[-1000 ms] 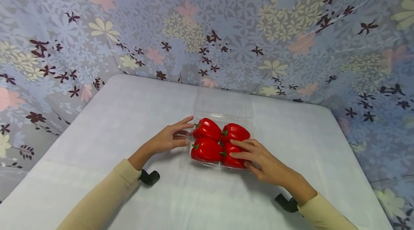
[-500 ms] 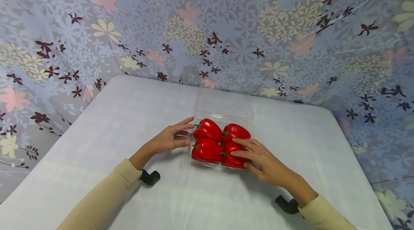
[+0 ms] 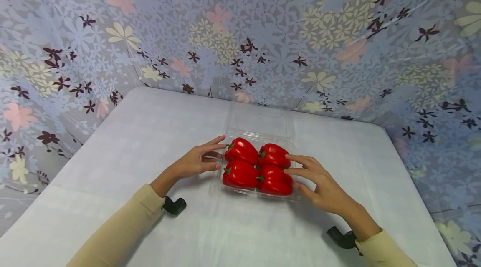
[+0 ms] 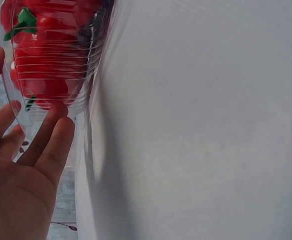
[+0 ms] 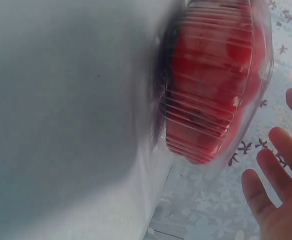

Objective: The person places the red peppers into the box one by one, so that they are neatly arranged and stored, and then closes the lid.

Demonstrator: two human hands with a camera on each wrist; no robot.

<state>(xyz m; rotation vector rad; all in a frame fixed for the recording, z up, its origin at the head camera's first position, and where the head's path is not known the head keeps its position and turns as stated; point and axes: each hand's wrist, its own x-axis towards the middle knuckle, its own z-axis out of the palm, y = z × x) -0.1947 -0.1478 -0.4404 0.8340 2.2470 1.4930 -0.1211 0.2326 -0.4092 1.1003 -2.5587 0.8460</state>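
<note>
Several red bell peppers with green stems fill a clear plastic clamshell container (image 3: 259, 136) in two rows; its lid (image 3: 258, 120) is folded back toward the wall. One bell pepper (image 3: 276, 180) is at the front right, beside another (image 3: 240, 174) at the front left. My left hand (image 3: 197, 159) lies along the container's left side, fingers extended; in the left wrist view the fingertips (image 4: 58, 111) touch the ribbed wall. At the right side, my right hand (image 3: 323, 183) has spread fingers and holds nothing; in the right wrist view these fingers (image 5: 275, 170) stand apart from the wall.
A white cloth covers the table (image 3: 169, 112). Behind it stands a wall with floral covering (image 3: 263, 29). Dark curved pieces, one at the left wrist (image 3: 174, 206) and another at the right wrist (image 3: 343, 238), stick out near the sleeves.
My right hand has left the front right bell pepper and moved right to the container's edge, uncovering that pepper. The left hand and the container stay in place.
</note>
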